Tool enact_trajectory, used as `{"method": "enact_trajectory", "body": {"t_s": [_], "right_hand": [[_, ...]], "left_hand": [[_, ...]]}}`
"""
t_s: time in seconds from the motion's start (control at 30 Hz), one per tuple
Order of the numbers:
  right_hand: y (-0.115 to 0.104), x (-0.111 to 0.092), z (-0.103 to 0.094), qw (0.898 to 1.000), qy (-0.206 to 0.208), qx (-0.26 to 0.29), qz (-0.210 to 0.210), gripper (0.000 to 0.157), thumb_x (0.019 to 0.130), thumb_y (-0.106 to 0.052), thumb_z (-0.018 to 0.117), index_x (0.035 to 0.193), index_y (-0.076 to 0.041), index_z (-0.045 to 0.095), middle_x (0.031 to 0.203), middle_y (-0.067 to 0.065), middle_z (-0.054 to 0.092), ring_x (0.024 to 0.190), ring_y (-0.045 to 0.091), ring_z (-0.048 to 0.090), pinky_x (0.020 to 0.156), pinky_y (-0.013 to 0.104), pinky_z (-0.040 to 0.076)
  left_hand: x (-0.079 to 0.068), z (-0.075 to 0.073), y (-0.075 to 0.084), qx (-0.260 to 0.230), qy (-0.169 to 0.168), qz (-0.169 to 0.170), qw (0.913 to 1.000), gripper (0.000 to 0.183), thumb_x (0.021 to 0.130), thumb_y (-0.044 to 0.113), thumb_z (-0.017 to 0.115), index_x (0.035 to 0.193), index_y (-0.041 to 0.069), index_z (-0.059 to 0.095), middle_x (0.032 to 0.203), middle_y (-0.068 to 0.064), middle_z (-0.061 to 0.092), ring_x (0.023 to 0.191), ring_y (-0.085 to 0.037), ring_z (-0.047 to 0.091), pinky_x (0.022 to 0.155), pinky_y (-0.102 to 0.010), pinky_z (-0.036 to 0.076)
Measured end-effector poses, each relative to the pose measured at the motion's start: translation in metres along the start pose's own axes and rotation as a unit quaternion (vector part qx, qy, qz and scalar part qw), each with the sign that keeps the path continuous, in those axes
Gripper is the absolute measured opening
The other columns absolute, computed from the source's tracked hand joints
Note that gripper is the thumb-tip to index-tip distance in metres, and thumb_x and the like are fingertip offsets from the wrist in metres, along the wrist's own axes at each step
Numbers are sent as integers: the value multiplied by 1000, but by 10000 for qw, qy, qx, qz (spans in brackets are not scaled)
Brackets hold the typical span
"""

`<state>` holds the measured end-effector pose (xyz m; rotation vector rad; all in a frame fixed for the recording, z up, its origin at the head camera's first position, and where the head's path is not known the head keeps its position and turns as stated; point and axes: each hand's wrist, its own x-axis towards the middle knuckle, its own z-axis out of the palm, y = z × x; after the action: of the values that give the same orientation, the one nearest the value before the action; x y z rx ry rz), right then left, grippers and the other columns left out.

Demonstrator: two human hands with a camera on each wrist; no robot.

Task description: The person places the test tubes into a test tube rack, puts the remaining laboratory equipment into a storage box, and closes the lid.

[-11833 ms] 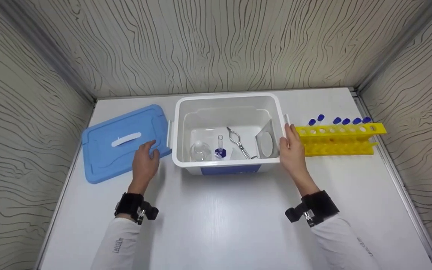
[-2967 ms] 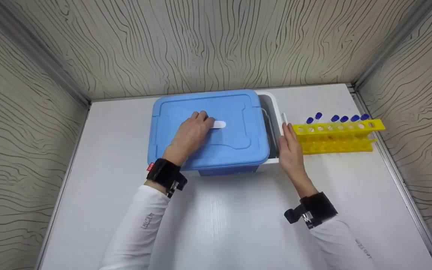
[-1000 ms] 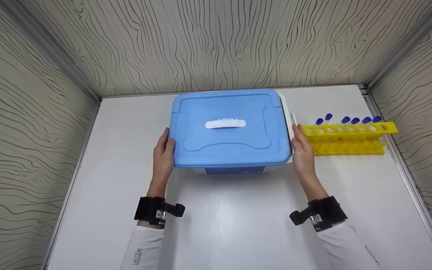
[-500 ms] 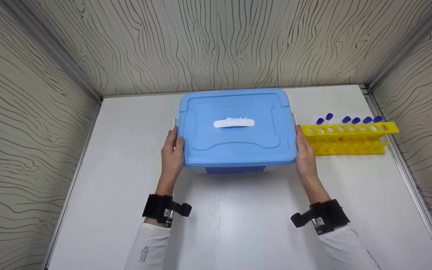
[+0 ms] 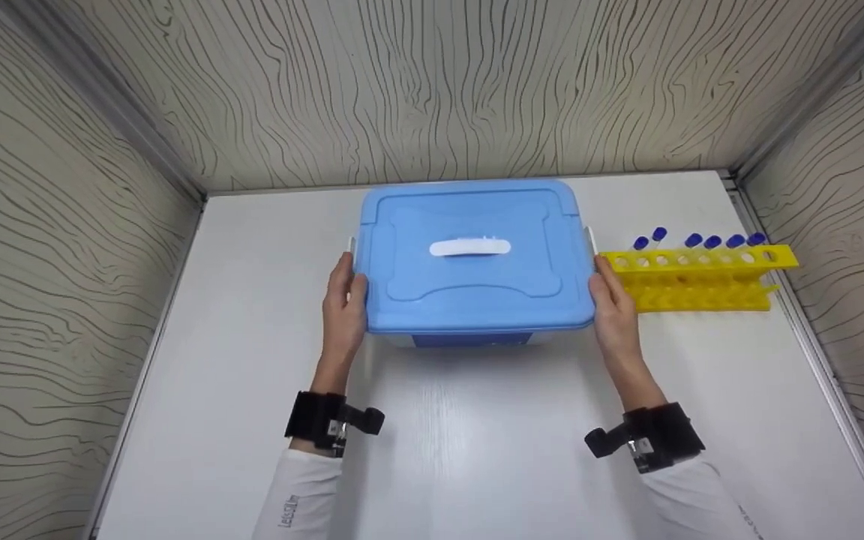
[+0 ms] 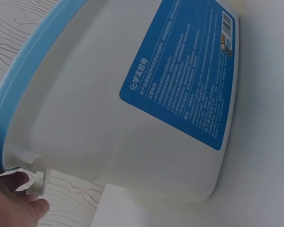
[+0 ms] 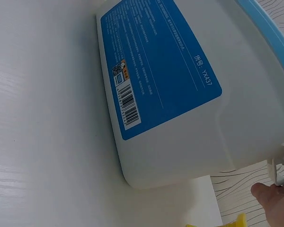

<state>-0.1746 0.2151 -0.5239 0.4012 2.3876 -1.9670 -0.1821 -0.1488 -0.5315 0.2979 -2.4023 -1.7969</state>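
Observation:
The storage bin (image 6: 85,113) is white with a blue label and stands on the table. Its light blue lid (image 5: 469,292) with a white handle (image 5: 469,247) covers the top, hiding the contents. My left hand (image 5: 343,311) lies along the left end of the lid, fingertips right at the white side latch (image 6: 40,182), which hangs out from the rim. At the right end, my right hand (image 5: 614,315) lies alongside the lid, its thumb (image 7: 261,193) close to the other side latch (image 7: 276,172). Both thumbs are on the near side of the latches.
A yellow test tube rack (image 5: 702,300) stands just right of my right hand. Several tubes with blue caps (image 5: 659,234) show at its back. The white table (image 5: 432,435) meets patterned wall panels (image 5: 462,90) behind and at both sides.
The lid went from the table at left onto the bin, then slid right until it sat over the rim. My left hand left the lid's handle for its left end; the right hand shifted slightly.

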Motion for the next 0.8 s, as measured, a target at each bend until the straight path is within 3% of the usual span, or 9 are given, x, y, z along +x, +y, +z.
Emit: {"method": "enact_trajectory", "body": {"t_s": [0.13, 0.23, 0.3, 0.4, 0.47, 0.67, 0.8], "right_hand": [[2, 0, -7, 9970, -107, 691, 333, 63, 105, -51, 27, 160, -22, 16, 169, -4, 15, 156, 16, 17, 127, 40, 19], [1, 3, -12, 9899, -313, 1250, 592, 69, 104, -57, 25, 161, -22, 12, 170, -2, 9, 157, 18, 12, 128, 41, 17], [0, 6, -15, 9838, -451, 1572, 733, 71, 103, -59, 24, 161, -21, 9, 170, -2, 6, 158, 18, 8, 128, 40, 13], [-2, 10, -16, 9689, -704, 2198, 889, 72, 103, -58, 23, 161, -19, 6, 170, -2, 2, 158, 18, 4, 129, 37, 8], [-3, 12, -17, 9548, -852, 2662, 1014, 70, 104, -57, 20, 161, -19, 5, 170, -2, 2, 158, 17, 4, 129, 35, 8], [-4, 21, -18, 8940, -1007, 4111, 1471, 68, 104, -57, 19, 161, -23, 5, 170, -5, 2, 157, 14, 8, 129, 33, 11], [-4, 28, -18, 8550, -996, 4820, 1634, 68, 104, -58, 22, 161, -24, 6, 170, -8, 5, 157, 13, 9, 129, 32, 13]], "left_hand": [[2, -6, -3, -383, 284, -419, 9980, 57, 107, 36, 35, 158, 14, 25, 166, -6, 25, 155, -23, 21, 126, -42, 23], [4, -12, -5, -958, 337, -736, 9921, 59, 107, 41, 32, 158, 14, 24, 165, -5, 27, 154, -20, 24, 126, -38, 25], [6, -15, -6, -1408, 273, -958, 9850, 60, 107, 43, 29, 159, 14, 23, 164, -4, 30, 153, -18, 27, 125, -34, 27], [9, -18, -7, -2197, 109, -1326, 9665, 60, 107, 43, 28, 159, 12, 22, 162, -6, 33, 152, -19, 30, 124, -31, 29], [11, -17, -8, -2595, -2, -1586, 9526, 60, 107, 42, 27, 158, 11, 22, 162, -7, 33, 153, -20, 28, 123, -30, 29], [17, -11, -10, -3621, -116, -2027, 9097, 59, 108, 42, 25, 156, 8, 25, 163, -9, 27, 154, -22, 23, 125, -30, 26], [21, -5, -11, -4027, -177, -2011, 8928, 57, 108, 42, 23, 151, 6, 33, 158, -7, 37, 150, -19, 33, 122, -29, 32]]}}
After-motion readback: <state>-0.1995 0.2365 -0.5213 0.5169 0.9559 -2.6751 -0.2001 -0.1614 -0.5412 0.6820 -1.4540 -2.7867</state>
